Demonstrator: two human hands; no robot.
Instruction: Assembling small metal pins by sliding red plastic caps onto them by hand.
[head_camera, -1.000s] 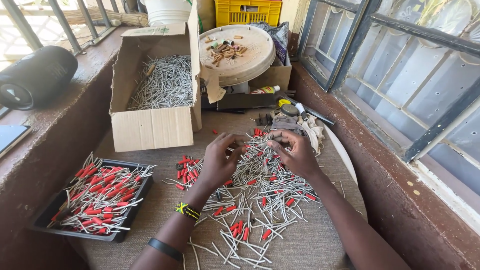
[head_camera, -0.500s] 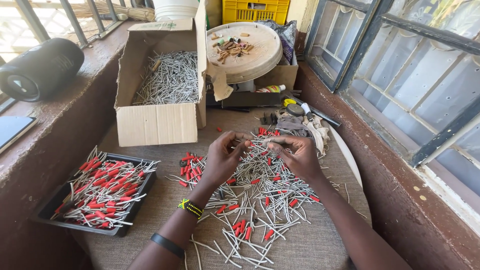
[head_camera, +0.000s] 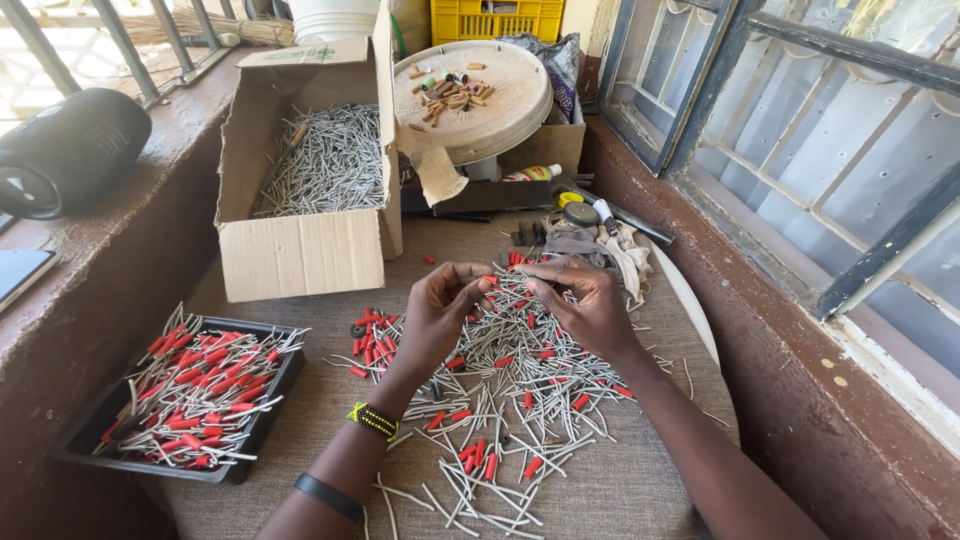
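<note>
Red-capped metal pins (head_camera: 500, 400) lie scattered over the woven mat (head_camera: 620, 490) under both hands. From the head camera, the left hand (head_camera: 435, 315) and right hand (head_camera: 590, 305) meet fingertip to fingertip, pinching one pin between them. A black tray (head_camera: 275, 390) of finished pins sits left, a cardboard box (head_camera: 300, 250) behind.

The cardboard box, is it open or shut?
Open: the box has its flaps up, and grey wires show inside.
</note>
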